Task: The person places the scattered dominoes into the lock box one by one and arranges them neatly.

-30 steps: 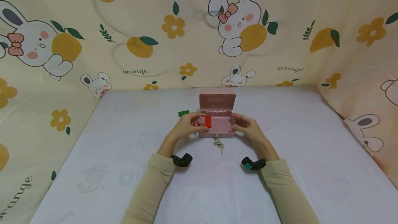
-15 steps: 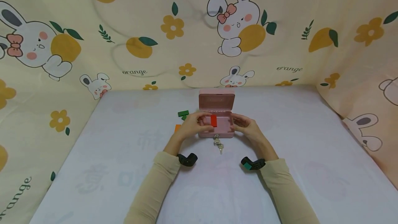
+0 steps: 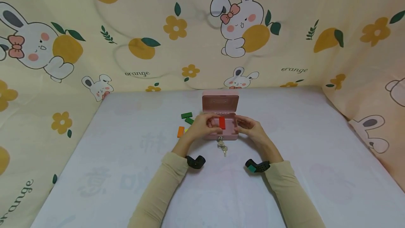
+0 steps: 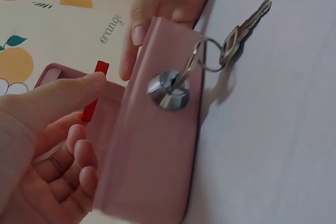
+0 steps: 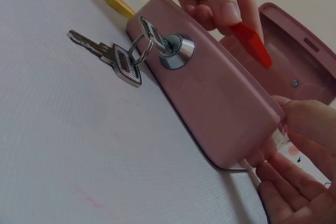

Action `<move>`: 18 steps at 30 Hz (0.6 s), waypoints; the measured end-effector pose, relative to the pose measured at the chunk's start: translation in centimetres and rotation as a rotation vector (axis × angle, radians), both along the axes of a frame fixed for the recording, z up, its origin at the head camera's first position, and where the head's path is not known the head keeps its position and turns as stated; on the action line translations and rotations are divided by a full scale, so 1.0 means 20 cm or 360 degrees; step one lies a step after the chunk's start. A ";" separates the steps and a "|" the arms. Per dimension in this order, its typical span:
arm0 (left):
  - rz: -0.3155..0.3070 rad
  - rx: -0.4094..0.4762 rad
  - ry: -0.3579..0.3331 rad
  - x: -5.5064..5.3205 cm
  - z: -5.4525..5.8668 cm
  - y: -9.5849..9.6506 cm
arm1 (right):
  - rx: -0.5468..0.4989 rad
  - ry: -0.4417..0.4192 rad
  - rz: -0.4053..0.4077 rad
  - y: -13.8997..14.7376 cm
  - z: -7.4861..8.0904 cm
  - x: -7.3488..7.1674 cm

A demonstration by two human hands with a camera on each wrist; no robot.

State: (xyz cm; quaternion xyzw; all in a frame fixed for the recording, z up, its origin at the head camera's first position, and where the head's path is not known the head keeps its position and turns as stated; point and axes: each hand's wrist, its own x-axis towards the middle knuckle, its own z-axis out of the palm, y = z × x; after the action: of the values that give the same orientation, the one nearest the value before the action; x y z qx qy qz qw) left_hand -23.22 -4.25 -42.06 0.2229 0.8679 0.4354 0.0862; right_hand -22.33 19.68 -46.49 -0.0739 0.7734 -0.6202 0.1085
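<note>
A pink metal cash box [image 3: 232, 137] stands on the table with its lid [image 3: 220, 103] raised. My left hand [image 3: 201, 126] pinches a small red block [image 5: 253, 45] between thumb and fingers, above the box's open inside. In the left wrist view the same red block [image 4: 91, 112] sticks out past the thumb. My right hand [image 3: 253, 129] holds the right side wall of the box, thumb at the rim and fingers along the outside. From the front lock [image 4: 169, 90] one key sticks out, and a second key [image 5: 125, 65] hangs from its ring.
Left of the box lie two green blocks [image 3: 186, 115], an orange block [image 3: 180, 132] and a yellow block [image 3: 186, 130] partly behind my left hand. A patterned cloth [image 3: 177, 59] rises behind the white tabletop [image 3: 95, 150].
My left hand has carried the red block rightward, from the box's left edge to over its middle. More of the loose blocks shows behind it. My right hand has stayed on the box.
</note>
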 end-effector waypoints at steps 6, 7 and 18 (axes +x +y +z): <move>-0.0070 0.0016 0.0010 -0.01 -0.02 0.04 | -0.0007 0.0041 0.0047 0.00 0.00 0.00; -0.0071 0.0008 0.0007 -0.01 -0.02 0.04 | -0.0003 0.0044 0.0054 0.00 0.00 0.00; -0.0076 -0.0031 -0.0050 -0.03 -0.04 0.10 | 0.0011 0.0072 0.0100 0.02 -0.01 0.00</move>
State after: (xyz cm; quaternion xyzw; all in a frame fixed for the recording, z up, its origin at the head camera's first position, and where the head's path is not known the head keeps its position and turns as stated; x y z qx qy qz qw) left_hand -23.78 -2.24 -42.80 0.2357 0.8651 0.4283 0.1125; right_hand -22.40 20.09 -46.69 -0.1118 0.7751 -0.6120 0.1106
